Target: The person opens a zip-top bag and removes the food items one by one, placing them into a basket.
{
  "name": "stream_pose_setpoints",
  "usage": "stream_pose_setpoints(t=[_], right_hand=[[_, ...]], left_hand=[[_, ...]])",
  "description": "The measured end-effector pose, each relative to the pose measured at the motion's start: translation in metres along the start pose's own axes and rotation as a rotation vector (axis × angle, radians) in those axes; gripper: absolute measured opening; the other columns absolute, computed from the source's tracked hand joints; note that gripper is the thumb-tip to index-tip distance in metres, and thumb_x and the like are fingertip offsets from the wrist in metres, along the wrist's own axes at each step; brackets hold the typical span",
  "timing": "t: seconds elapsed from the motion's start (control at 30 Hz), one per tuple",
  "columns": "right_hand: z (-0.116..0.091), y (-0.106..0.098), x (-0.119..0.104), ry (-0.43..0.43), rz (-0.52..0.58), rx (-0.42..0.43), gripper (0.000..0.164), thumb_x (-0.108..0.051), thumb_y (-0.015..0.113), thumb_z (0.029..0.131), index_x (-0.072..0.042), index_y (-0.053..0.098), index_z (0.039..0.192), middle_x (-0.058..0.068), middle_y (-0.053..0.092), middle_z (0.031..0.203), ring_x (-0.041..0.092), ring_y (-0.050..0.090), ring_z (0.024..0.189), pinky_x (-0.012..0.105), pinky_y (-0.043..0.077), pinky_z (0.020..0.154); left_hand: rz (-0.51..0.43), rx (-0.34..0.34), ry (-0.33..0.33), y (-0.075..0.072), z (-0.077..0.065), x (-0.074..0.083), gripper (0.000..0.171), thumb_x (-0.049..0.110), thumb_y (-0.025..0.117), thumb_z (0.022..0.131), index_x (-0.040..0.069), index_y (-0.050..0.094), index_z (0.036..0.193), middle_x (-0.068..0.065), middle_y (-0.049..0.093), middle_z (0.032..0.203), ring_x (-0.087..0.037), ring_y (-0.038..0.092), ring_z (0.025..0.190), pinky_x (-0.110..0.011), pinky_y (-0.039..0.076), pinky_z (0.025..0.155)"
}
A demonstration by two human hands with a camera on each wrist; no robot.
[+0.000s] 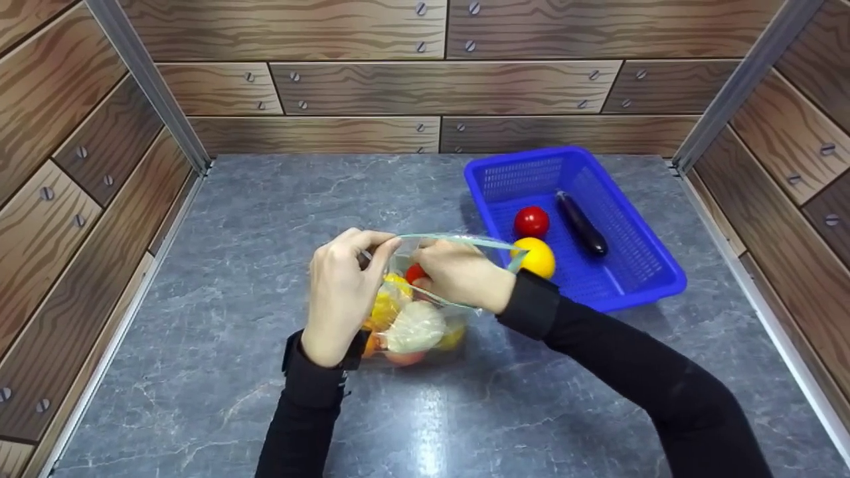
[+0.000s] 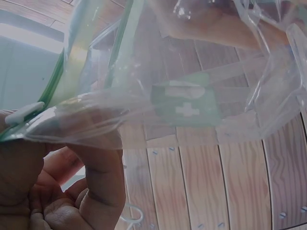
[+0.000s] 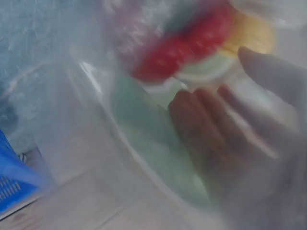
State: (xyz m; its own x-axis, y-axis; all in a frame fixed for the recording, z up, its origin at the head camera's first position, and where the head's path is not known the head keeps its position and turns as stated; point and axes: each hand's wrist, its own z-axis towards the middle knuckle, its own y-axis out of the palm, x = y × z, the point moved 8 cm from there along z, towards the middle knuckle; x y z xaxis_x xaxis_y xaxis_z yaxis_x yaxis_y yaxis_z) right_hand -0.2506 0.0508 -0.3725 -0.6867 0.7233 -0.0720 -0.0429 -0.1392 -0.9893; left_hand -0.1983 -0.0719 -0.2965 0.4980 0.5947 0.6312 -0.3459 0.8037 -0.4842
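Observation:
My left hand [image 1: 342, 282] pinches the rim of a clear zip bag [image 1: 458, 238] between thumb and forefinger; a white slider shows beside those fingers in the left wrist view. The bag has a pale green strip along its open mouth. Through that mouth reaches my right hand [image 1: 458, 269], its fingers loosely extended in the blurred right wrist view. Just beyond the fingertips is a red round piece [image 1: 416, 273], apart from them. Lower in the bag are a pale round vegetable [image 1: 417, 326], yellow pieces [image 1: 384, 311] and an orange piece [image 1: 370, 345].
A blue basket [image 1: 647, 292] stands to the right of the bag. It holds a tomato [image 1: 532, 222], an eggplant [image 1: 582, 224] and a yellow-orange round fruit [image 1: 536, 257]. Wood-patterned walls [image 1: 358, 86] enclose the grey marbled table [image 1: 199, 345].

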Motion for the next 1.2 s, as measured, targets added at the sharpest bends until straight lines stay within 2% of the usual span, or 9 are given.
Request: stream_pose_setpoints(t=[0.2, 0.33, 0.47, 0.57, 0.67, 0.77, 0.87, 1.07, 1.2], right_hand=[[0.008, 0.018, 0.004, 0.078, -0.024, -0.104, 0.029, -0.030, 0.070, 0.089, -0.005, 0.065, 0.103, 0.013, 0.064, 0.089, 0.030, 0.063, 0.081, 0.044, 0.053, 0.068], [0.013, 0.028, 0.007, 0.131, 0.027, -0.223, 0.033, -0.028, 0.072, 0.087, -0.004, 0.065, 0.108, 0.011, 0.063, 0.086, 0.028, 0.062, 0.081, 0.041, 0.051, 0.067], [0.019, 0.036, 0.011, 0.194, 0.068, -0.322, 0.025, -0.026, 0.071, 0.087, -0.006, 0.066, 0.100, 0.006, 0.061, 0.080, 0.025, 0.061, 0.077, 0.037, 0.049, 0.064], [0.021, 0.039, 0.014, 0.230, 0.078, -0.340, 0.020, -0.026, 0.069, 0.087, -0.007, 0.063, 0.089, 0.004, 0.058, 0.076, 0.024, 0.061, 0.073, 0.036, 0.048, 0.061], [0.021, 0.039, 0.017, 0.250, 0.110, -0.308, 0.023, -0.027, 0.073, 0.083, -0.007, 0.061, 0.084, 0.002, 0.054, 0.072, 0.021, 0.057, 0.067, 0.033, 0.044, 0.056], [0.020, 0.036, 0.018, 0.235, 0.155, -0.259, 0.028, -0.026, 0.077, 0.076, -0.004, 0.065, 0.090, 0.000, 0.052, 0.071, 0.017, 0.052, 0.063, 0.029, 0.038, 0.053], [0.015, 0.026, 0.015, 0.193, 0.167, -0.190, 0.033, -0.026, 0.077, 0.077, -0.004, 0.068, 0.100, 0.001, 0.055, 0.072, 0.017, 0.050, 0.064, 0.028, 0.037, 0.053], [0.002, -0.014, -0.003, 0.076, 0.112, 0.037, 0.036, -0.025, 0.075, 0.081, -0.005, 0.067, 0.110, 0.011, 0.067, 0.090, 0.025, 0.061, 0.077, 0.036, 0.052, 0.064], [-0.007, -0.040, -0.010, 0.058, 0.111, 0.090, 0.047, -0.027, 0.078, 0.077, -0.007, 0.065, 0.118, 0.011, 0.069, 0.107, 0.026, 0.068, 0.085, 0.037, 0.058, 0.072]], left_hand=[[0.013, -0.009, 0.001, 0.000, 0.000, 0.000, 0.016, 0.027, 0.069, 0.090, 0.014, 0.078, 0.088, 0.001, 0.065, 0.071, -0.012, 0.056, 0.059, -0.020, 0.041, 0.055], [0.027, -0.004, 0.005, 0.000, 0.000, -0.001, 0.015, 0.027, 0.070, 0.090, 0.014, 0.078, 0.088, 0.002, 0.064, 0.070, -0.008, 0.055, 0.059, -0.020, 0.041, 0.055], [0.033, -0.010, 0.006, 0.001, -0.001, -0.002, 0.015, 0.027, 0.070, 0.090, 0.015, 0.078, 0.087, 0.002, 0.064, 0.070, -0.006, 0.054, 0.059, -0.020, 0.040, 0.055], [0.030, -0.012, 0.006, 0.001, -0.002, -0.002, 0.014, 0.026, 0.070, 0.090, 0.014, 0.078, 0.086, 0.002, 0.065, 0.070, -0.006, 0.054, 0.060, -0.021, 0.040, 0.056], [0.026, -0.012, 0.002, 0.001, -0.002, -0.003, 0.014, 0.025, 0.070, 0.089, 0.014, 0.078, 0.086, 0.002, 0.066, 0.071, -0.007, 0.055, 0.060, -0.021, 0.042, 0.056], [0.018, -0.014, -0.003, 0.000, -0.002, -0.003, 0.014, 0.025, 0.070, 0.090, 0.014, 0.078, 0.086, 0.002, 0.066, 0.071, -0.008, 0.055, 0.060, -0.021, 0.043, 0.057], [0.012, -0.013, -0.008, -0.001, -0.003, -0.004, 0.014, 0.025, 0.070, 0.090, 0.014, 0.077, 0.087, 0.001, 0.065, 0.071, -0.009, 0.055, 0.059, -0.021, 0.043, 0.057], [-0.012, 0.002, -0.014, -0.006, 0.000, -0.005, 0.015, 0.025, 0.069, 0.090, 0.012, 0.077, 0.088, -0.001, 0.065, 0.072, -0.012, 0.055, 0.058, -0.020, 0.044, 0.057], [-0.023, 0.018, -0.019, -0.009, 0.001, -0.007, 0.015, 0.024, 0.070, 0.090, 0.011, 0.077, 0.087, -0.002, 0.066, 0.072, -0.014, 0.055, 0.057, -0.020, 0.044, 0.056]])
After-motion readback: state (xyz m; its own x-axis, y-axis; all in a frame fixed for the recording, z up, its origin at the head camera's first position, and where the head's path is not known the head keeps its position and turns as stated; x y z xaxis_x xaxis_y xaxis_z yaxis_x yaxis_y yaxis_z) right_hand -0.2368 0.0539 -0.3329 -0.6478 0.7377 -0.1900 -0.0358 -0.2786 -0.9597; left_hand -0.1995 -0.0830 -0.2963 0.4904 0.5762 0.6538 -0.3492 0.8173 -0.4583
